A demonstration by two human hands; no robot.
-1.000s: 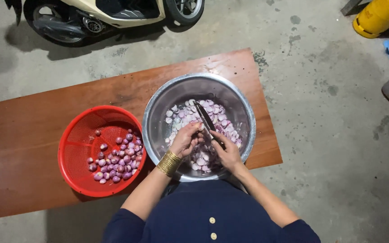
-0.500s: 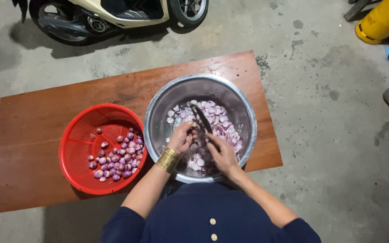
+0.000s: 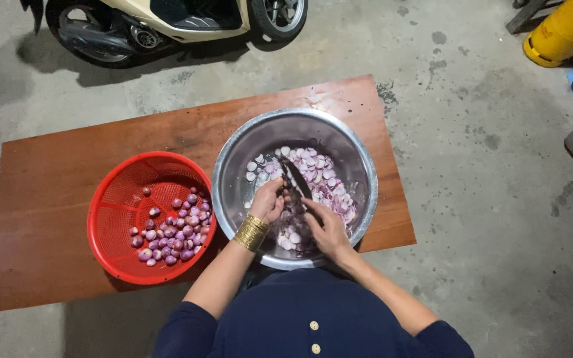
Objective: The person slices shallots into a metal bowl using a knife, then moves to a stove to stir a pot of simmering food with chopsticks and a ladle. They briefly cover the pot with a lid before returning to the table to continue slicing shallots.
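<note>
- The person is slicing shallots over the steel basin (image 3: 361, 166): the left hand (image 3: 268, 201) is pinching one small shallot, mostly hidden by the fingers, while the right hand (image 3: 324, 229) is wrapped around the handle of a dark knife (image 3: 294, 178), blade pointing toward 11 o'clock.
- Judging by the stance, a cut is in progress; the next stroke calls for keeping the left fingertips clear of the blade and letting the slices drop into the basin.
- Pale purple slices (image 3: 319, 179) are lying piled in the basin's middle and toward 3 o'clock, too many to count.
- At the basin's 9 o'clock, touching it, one red basket (image 3: 127, 179) is holding whole peeled shallots (image 3: 170, 232), roughly thirty.
- Count: one basin, one basket, one knife, one wooden table (image 3: 54, 166), one gold bangle (image 3: 251, 232).
- One scooter (image 3: 167, 20) is standing at 12 o'clock.
</note>
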